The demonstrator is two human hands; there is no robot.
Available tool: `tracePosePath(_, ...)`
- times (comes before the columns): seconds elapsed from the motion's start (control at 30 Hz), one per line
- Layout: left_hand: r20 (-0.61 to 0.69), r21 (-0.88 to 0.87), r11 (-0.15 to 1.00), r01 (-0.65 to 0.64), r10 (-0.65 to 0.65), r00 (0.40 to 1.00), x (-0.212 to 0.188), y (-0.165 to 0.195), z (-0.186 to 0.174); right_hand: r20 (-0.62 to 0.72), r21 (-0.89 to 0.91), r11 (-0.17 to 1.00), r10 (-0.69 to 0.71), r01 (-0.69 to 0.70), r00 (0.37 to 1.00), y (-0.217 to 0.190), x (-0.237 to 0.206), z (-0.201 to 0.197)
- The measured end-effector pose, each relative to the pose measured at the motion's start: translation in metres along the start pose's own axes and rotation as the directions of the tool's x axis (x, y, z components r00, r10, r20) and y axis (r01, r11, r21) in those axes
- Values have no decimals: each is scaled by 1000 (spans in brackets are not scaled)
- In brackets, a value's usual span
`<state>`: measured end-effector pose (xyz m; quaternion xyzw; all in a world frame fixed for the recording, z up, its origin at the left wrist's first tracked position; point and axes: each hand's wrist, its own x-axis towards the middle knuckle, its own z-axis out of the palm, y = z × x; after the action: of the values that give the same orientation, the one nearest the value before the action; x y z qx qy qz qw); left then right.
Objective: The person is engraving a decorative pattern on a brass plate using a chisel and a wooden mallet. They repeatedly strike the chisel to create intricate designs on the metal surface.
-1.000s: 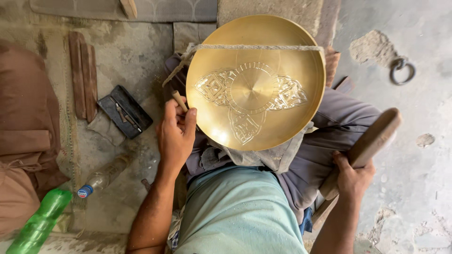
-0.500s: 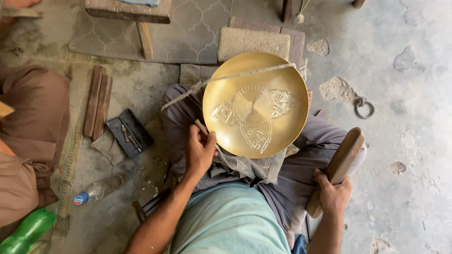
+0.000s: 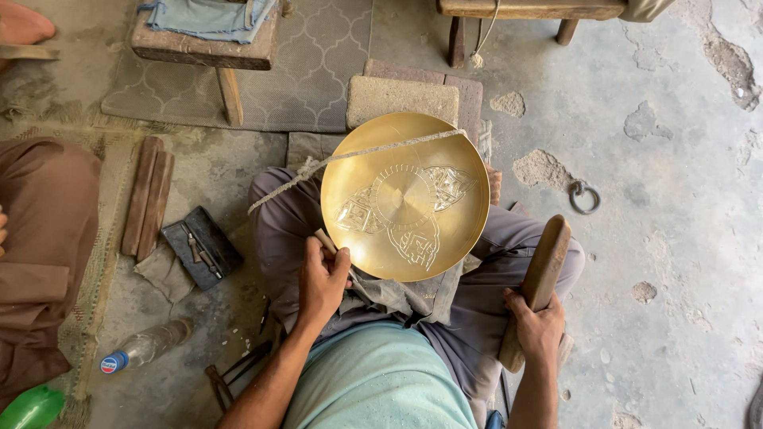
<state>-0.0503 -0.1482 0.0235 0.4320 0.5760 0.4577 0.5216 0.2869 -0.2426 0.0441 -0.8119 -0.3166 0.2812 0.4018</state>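
Sitting on the ground, a person kept a big round brass bowl [image 3: 405, 197] on their lap, right in the middle of the view. The shiny inside of the bowl faced up, and three fancy patterns were cut into it around a plain ring. A rope [image 3: 350, 156] ran over the top part of the bowl, from about two o'clock on the rim down past ten o'clock to the knee. The left hand [image 3: 320, 282] sat at seven o'clock from the bowl, just beside its rim. That hand was curled tight around a thin chisel [image 3: 325, 241], whose tip pointed up at the rim. The right hand [image 3: 539, 326] was at four o'clock from the bowl, well apart from it. It was wrapped firmly around the low end of a long wooden mallet [image 3: 538, 278], which leaned up toward one o'clock. A gray cloth [image 3: 397, 294] lay under the bowl on the legs. On the floor at nine o'clock lay a dark pouch of small tools [image 3: 200, 248] and two wooden sticks [image 3: 148, 197]. A clear plastic bottle [image 3: 147, 346] lay at eight o'clock. A metal ring [image 3: 583, 196] lay on the concrete at three o'clock. A brick [image 3: 401, 98] sat at twelve o'clock, just behind the bowl.
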Motion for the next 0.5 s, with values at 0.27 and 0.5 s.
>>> tracePosePath(0.27, -46, 81, 990, -116, 120, 992, 8, 24, -8, 4, -20, 999, 32, -32, 999, 15, 20, -3)
tracePosePath(0.5, 45, 37, 989, -143, 141, 989, 43, 37, 23, 14, -14, 999, 38, -38, 999, 27, 49, 8)
